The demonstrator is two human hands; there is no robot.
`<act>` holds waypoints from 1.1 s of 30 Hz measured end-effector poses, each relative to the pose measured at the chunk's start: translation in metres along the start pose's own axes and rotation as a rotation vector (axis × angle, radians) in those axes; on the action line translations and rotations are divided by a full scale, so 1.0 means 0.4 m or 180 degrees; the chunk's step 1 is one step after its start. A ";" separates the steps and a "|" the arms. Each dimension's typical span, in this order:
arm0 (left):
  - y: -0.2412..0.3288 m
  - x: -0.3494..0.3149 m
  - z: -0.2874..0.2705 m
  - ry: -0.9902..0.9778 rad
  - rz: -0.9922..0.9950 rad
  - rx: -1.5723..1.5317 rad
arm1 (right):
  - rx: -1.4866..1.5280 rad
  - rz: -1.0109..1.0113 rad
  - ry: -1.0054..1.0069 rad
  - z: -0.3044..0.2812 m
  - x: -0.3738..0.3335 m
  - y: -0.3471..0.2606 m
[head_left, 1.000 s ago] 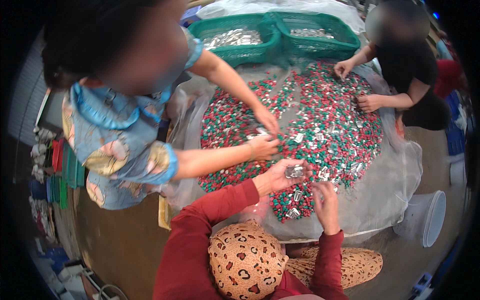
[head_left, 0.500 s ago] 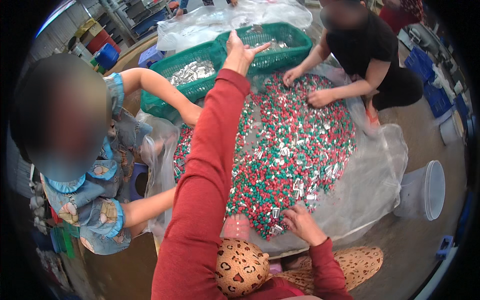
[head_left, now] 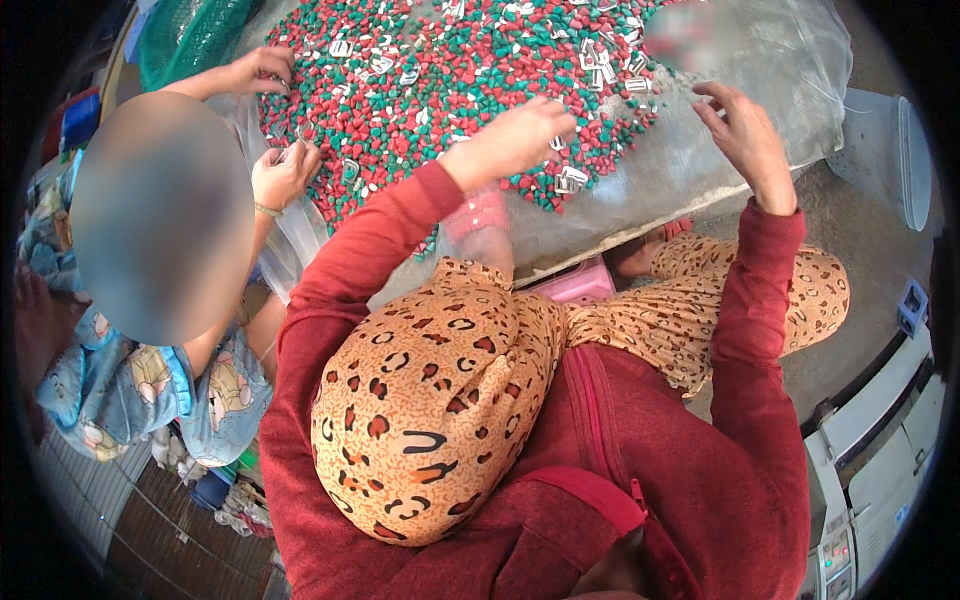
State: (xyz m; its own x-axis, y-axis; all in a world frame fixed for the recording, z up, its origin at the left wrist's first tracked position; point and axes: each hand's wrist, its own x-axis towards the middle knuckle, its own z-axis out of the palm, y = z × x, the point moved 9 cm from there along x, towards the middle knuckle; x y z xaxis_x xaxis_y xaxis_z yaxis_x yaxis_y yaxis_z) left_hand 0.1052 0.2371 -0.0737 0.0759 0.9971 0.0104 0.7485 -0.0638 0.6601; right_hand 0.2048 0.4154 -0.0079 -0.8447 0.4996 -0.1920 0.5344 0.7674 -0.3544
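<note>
Red, green and white small stones (head_left: 450, 80) lie spread thickly over a translucent sheet, with silver metal loop-shaped pieces (head_left: 597, 65) scattered among them. My left hand (head_left: 515, 140) is over the near part of the stones. Its fingers are curled down and closed at one silver metal loop (head_left: 557, 143); the fingertips are partly hidden. Another pair of metal loops (head_left: 571, 180) lies just below it. My right hand (head_left: 745, 135) hovers right of the stones, above the bare sheet (head_left: 690, 150). Its fingers are bent and apart, with nothing visible in them.
At the left, a co-worker's hands (head_left: 285, 175) work at the stones' edge. A green mesh basket (head_left: 190, 40) stands at the far left. A translucent bucket (head_left: 880, 160) is at the right. Below the sheet's near edge is a pink stool-like thing (head_left: 580, 282).
My view has tilted down. My left hand has come back from above the green baskets to the near stones. My right hand has moved off the stones to the right.
</note>
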 end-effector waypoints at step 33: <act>-0.060 -0.218 -0.127 0.1365 -0.0806 -0.1011 | 0.5327 0.1701 -0.2111 0.497 -0.051 -0.361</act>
State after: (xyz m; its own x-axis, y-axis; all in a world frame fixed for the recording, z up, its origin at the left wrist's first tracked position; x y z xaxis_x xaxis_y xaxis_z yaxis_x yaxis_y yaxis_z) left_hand 0.0470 0.1538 -0.0522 -0.4021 0.9119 0.0823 0.4696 0.1282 0.8735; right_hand 0.1392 0.2146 -0.1347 -0.7123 -0.0088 -0.7018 0.4794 -0.7364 -0.4774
